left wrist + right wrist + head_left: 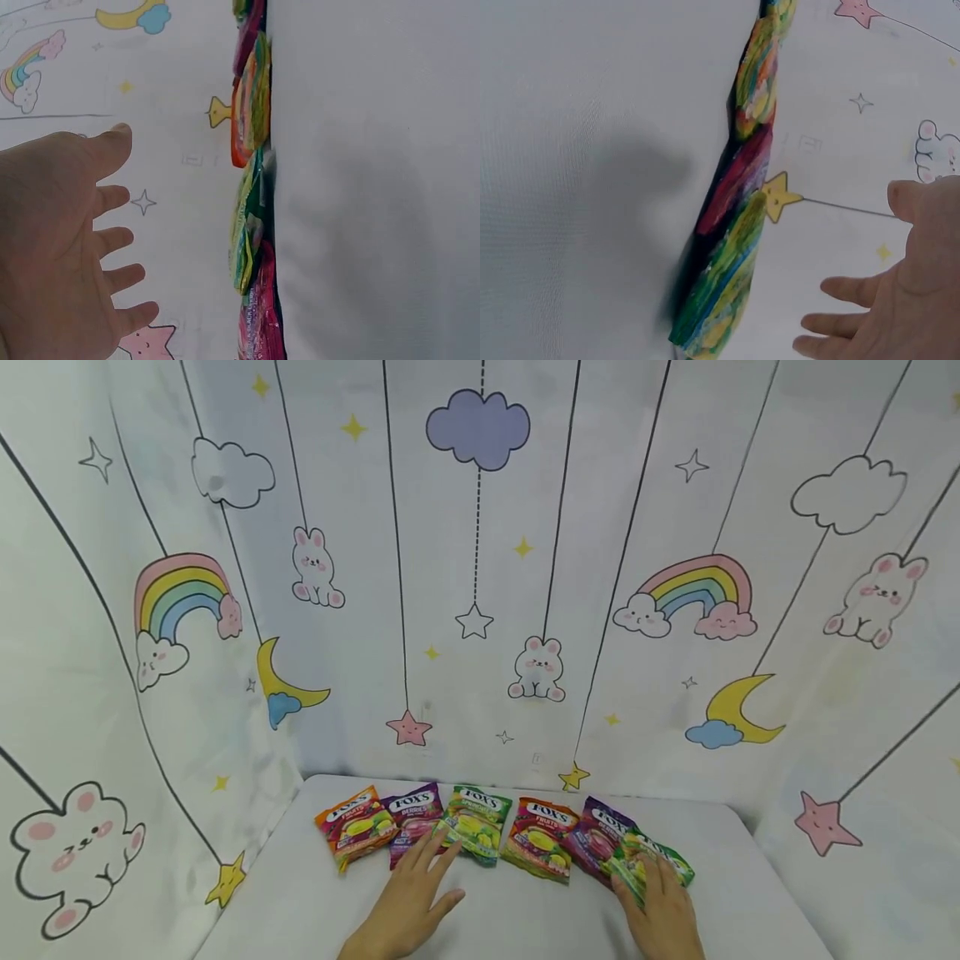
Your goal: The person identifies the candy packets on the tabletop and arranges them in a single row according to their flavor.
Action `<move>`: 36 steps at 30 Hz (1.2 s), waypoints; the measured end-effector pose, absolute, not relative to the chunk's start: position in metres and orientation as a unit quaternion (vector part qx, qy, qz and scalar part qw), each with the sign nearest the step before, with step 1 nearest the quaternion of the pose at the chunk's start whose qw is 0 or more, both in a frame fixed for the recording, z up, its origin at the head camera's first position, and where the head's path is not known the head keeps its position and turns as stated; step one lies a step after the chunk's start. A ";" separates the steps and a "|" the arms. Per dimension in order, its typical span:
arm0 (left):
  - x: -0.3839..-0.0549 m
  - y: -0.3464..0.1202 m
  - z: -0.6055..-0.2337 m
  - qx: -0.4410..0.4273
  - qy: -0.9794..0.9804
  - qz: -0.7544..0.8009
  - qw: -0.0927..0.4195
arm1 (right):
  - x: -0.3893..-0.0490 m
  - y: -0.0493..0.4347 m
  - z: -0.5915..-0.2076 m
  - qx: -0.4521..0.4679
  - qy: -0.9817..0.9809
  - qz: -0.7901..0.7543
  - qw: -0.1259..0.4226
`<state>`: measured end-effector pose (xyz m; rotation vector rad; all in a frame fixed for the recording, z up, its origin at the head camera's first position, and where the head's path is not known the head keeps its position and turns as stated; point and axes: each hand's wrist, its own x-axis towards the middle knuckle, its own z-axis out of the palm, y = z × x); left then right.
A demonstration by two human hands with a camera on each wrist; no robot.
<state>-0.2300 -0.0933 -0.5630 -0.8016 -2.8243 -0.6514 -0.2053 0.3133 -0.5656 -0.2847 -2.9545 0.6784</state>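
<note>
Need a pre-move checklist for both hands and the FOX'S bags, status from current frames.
1. Left hand empty, fingers extended: ok.
2. Right hand empty, visible fingers extended: ok.
3. Hands clear of the bags: ok; both wrist views show a gap between visible fingers and bags.
4. All six FOX'S bags on the white table: ok, in one row.
5. Bags separated: not ok; the rightmost green bag overlaps the purple bag beside it.
6. Bag seals intact: cannot tell; not every side shows.
</note>
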 end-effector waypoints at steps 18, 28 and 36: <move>-0.235 -0.059 -0.558 -0.311 -0.918 -0.231 0.085 | -0.206 0.330 -0.565 -0.125 -0.961 0.242 0.038; -0.241 -0.043 -0.562 -0.324 -0.913 -0.240 0.065 | -0.209 0.340 -0.576 -0.149 -0.961 0.229 0.049; -0.241 -0.038 -0.563 -0.335 -0.908 -0.240 0.071 | -0.209 0.343 -0.577 -0.157 -0.957 0.240 0.043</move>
